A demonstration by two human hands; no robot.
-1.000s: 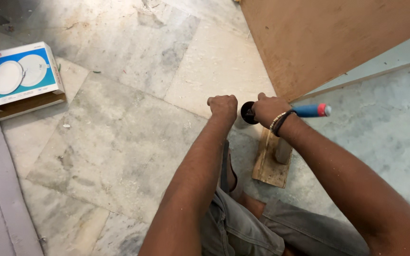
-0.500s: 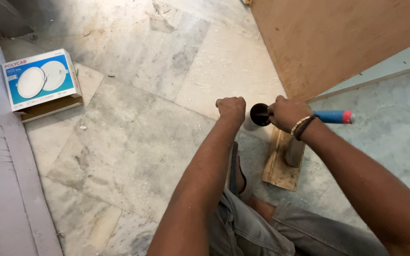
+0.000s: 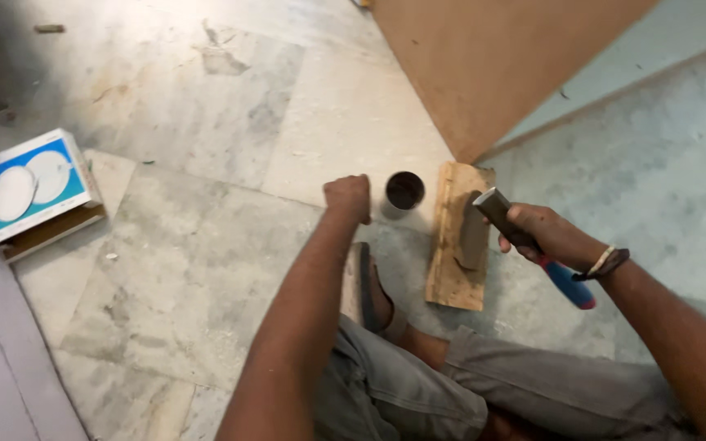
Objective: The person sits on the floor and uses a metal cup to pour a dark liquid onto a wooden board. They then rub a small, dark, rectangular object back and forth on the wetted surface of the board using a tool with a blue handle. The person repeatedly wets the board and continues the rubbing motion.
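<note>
The right hand (image 3: 542,235), gripping the blue-handled hammer (image 3: 533,245), has drawn back from the dark metal cylinder (image 3: 403,194) to above the wooden block (image 3: 458,245), while the fisted left hand (image 3: 348,196) stays beside the cylinder on the floor.

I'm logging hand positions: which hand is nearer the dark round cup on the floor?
Left. The left hand is closed right beside the cup; the right hand, gripping a hammer, is farther off.

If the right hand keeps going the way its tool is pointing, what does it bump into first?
Probably the small wooden board: the right hand aims its tool up-left over it. Beyond stands a dark-mouthed cup, though depth is unclear.
</note>
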